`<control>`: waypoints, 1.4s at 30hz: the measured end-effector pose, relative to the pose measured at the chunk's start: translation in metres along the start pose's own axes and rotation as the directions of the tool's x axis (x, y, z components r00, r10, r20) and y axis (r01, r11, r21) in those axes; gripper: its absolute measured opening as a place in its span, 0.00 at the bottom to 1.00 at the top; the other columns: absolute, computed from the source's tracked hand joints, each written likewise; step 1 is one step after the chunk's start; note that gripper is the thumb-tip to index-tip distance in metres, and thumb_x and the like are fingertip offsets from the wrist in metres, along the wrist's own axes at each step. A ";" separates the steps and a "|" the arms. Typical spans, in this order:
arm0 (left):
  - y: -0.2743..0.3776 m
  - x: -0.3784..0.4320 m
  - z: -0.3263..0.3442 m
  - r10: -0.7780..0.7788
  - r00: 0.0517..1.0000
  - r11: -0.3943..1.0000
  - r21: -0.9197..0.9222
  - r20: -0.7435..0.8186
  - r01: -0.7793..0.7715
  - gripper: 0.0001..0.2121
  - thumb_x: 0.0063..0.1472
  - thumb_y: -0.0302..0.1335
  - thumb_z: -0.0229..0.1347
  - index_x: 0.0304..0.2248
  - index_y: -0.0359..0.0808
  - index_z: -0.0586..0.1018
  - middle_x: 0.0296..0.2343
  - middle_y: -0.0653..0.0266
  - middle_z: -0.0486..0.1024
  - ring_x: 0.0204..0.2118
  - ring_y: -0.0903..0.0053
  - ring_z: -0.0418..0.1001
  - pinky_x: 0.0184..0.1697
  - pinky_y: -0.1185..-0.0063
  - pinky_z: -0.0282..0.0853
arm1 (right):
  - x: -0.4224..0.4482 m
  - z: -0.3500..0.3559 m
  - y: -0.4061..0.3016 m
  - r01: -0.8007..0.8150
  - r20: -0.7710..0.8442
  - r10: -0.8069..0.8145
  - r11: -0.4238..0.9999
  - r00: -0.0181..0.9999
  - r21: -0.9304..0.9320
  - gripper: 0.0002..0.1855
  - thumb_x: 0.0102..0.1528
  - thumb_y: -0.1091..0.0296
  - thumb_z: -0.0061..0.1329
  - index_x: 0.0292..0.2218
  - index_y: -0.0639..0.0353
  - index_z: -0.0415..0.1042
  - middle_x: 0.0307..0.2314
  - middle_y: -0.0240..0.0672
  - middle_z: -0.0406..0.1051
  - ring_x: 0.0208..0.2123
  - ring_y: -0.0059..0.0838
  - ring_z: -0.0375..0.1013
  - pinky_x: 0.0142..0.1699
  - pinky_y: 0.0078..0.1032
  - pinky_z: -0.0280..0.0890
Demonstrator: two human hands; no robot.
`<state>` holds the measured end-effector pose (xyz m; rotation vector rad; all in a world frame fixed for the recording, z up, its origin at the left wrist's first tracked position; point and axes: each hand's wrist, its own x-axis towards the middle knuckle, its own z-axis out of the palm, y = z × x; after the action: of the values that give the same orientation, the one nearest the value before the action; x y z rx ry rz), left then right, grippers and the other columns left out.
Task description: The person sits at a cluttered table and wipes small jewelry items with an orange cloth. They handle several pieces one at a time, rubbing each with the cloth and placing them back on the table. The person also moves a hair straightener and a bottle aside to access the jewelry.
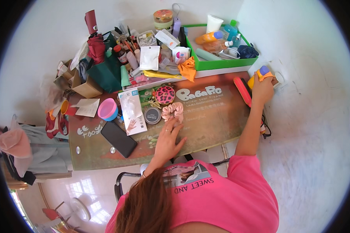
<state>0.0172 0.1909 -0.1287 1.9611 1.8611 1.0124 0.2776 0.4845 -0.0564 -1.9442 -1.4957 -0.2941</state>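
My left hand [169,137] rests on the glass-topped desk [215,122], fingers spread. Its fingertips touch a pink fabric scrunchie [173,110]. Just left of it are a round grey-lidded tin [152,115] and a pink leopard-print compact [164,95]. At the desk's right end my right hand [264,88] is closed around an orange cloth [266,76]. The cloth lies against a yellow bottle with a blue cap [263,70], partly hidden by the hand; whether the fingers also grip the bottle is unclear. A red-and-black hair straightener [243,91] lies beside this hand.
A green-edged box [224,64] of bottles stands at the back right, with another orange cloth [187,69] beside it. Further left are a glove box [132,112], a phone [118,139], a pink-and-blue cup [108,109] and a dark green bag [106,72]. A white cylinder [278,79] stands by the right wall.
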 end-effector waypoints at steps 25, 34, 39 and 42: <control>-0.008 -0.007 0.007 -0.078 0.952 0.984 0.129 -0.295 0.121 0.15 0.51 0.24 0.61 0.39 0.32 0.76 0.32 0.57 0.73 0.37 0.58 0.70 0.42 0.65 0.64 | -0.067 -0.040 -0.075 0.156 0.202 -0.517 0.567 0.832 0.809 0.10 0.52 0.69 0.59 0.30 0.65 0.73 0.24 0.37 0.72 0.23 0.28 0.72 0.28 0.23 0.64; -0.005 -0.018 -0.009 -0.568 0.821 0.428 -0.873 -0.061 0.231 0.10 0.69 0.31 0.48 0.40 0.31 0.74 0.31 0.69 0.75 0.30 0.84 0.75 0.33 0.83 0.72 | -0.168 -0.040 -0.103 -0.252 0.447 -0.822 0.377 0.353 0.891 0.09 0.52 0.72 0.56 0.35 0.66 0.75 0.29 0.39 0.75 0.29 0.26 0.74 0.36 0.23 0.68; -0.018 -0.023 -0.007 -0.494 0.856 -0.133 -0.986 0.152 0.099 0.13 0.71 0.32 0.43 0.48 0.32 0.71 0.37 0.67 0.75 0.39 0.84 0.73 0.44 0.82 0.70 | -0.232 -0.080 -0.121 0.390 -0.142 -0.835 0.093 0.532 0.916 0.15 0.56 0.69 0.51 0.45 0.64 0.73 0.38 0.41 0.73 0.33 0.36 0.74 0.37 0.28 0.69; 0.009 -0.020 -0.004 -0.713 0.683 -0.148 -0.986 0.158 0.074 0.15 0.71 0.28 0.41 0.54 0.35 0.66 0.45 0.64 0.72 0.47 0.78 0.72 0.50 0.80 0.68 | -0.272 -0.076 -0.122 0.510 -0.132 -0.864 0.159 0.487 0.845 0.22 0.58 0.65 0.49 0.53 0.62 0.68 0.40 0.42 0.71 0.33 0.38 0.73 0.35 0.30 0.68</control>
<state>0.0230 0.1700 -0.1265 0.0877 0.9633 1.8515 0.0937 0.2425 -0.1020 -0.3858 -2.2206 0.4198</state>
